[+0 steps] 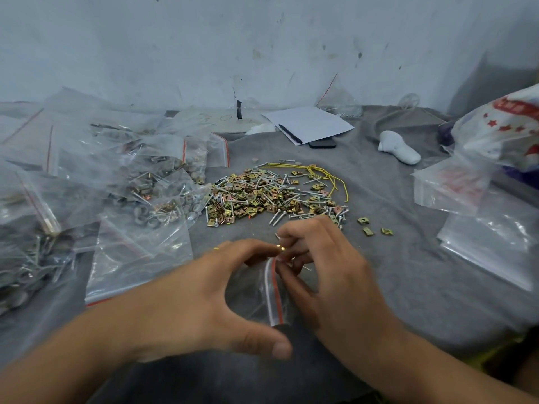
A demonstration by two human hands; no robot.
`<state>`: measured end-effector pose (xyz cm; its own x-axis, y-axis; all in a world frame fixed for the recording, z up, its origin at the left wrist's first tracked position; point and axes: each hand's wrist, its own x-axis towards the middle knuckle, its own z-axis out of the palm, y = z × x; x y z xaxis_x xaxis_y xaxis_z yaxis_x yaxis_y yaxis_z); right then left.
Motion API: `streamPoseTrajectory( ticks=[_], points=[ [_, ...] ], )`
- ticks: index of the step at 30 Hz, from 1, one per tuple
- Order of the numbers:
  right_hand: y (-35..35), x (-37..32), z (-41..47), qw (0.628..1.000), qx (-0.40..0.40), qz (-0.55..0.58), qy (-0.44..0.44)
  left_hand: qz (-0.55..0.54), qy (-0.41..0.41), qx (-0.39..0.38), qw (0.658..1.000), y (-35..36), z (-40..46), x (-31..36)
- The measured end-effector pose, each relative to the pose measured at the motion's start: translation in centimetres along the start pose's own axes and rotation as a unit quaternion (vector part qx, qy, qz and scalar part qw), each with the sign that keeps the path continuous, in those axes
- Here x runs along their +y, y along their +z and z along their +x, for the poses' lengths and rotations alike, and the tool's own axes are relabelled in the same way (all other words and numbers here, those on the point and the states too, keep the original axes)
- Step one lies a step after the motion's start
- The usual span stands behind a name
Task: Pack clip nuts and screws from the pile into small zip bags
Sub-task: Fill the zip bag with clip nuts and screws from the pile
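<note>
**A:** What is lying on the far left?

**B:** Filled bags point(140, 182) of hardware are lying heaped on the grey cloth point(393, 258), with an empty flat bag point(137, 258) just in front of them.

**A:** And the hands?

**B:** The left hand point(204, 298) is curving wide, with thumb and fingers spread, holding a small zip bag point(262, 290) by its mouth. The red-striped opening is pointing up between the two hands. The right hand point(329, 266) is half curling, its fingertips pinching a brass clip nut point(280, 248) at the bag's mouth. A screw point(306, 268) is poking out from under its fingers.

**A:** Where is the pile?

**B:** The pile point(274, 196) of clip nuts and screws is sitting just beyond the hands, mid-cloth, with a yellow wire point(326, 176) looping along its far edge. Three loose clip nuts point(370, 227) are lying to its right.

**A:** Further right?

**B:** Paper point(312, 122) with a pen point(290, 134) is lying near the wall, and stacks of empty bags point(478, 217) are lying at the right edge.
</note>
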<state>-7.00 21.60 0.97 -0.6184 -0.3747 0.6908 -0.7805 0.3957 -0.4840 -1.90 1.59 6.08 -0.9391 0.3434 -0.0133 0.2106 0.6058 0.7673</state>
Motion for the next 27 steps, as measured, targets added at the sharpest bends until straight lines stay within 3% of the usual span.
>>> streamPoseTrajectory(
  ticks=[8,14,18,22,27],
  points=[
    [0.0,0.3,-0.2,0.999,0.011,0.003,-0.042,-0.151,-0.018,-0.021,0.988,1.0,0.4,-0.2],
    [-1.9,0.6,1.9,0.995,-0.038,0.032,-0.086,-0.091,0.008,0.042,0.995,0.9,1.0,-0.8],
    [-6.6,4.0,4.7,0.996,-0.083,-0.028,-0.005,-0.016,-0.002,0.081,0.997,1.4,0.9,-1.2],
    [-9.2,8.3,5.2,0.956,-0.201,-0.174,0.127,0.054,0.014,0.11,0.992,3.0,1.0,-1.1],
    [-8.5,10.1,6.0,0.918,-0.257,-0.243,0.176,0.011,0.043,0.144,0.989,3.6,1.7,-0.9]
  ],
)
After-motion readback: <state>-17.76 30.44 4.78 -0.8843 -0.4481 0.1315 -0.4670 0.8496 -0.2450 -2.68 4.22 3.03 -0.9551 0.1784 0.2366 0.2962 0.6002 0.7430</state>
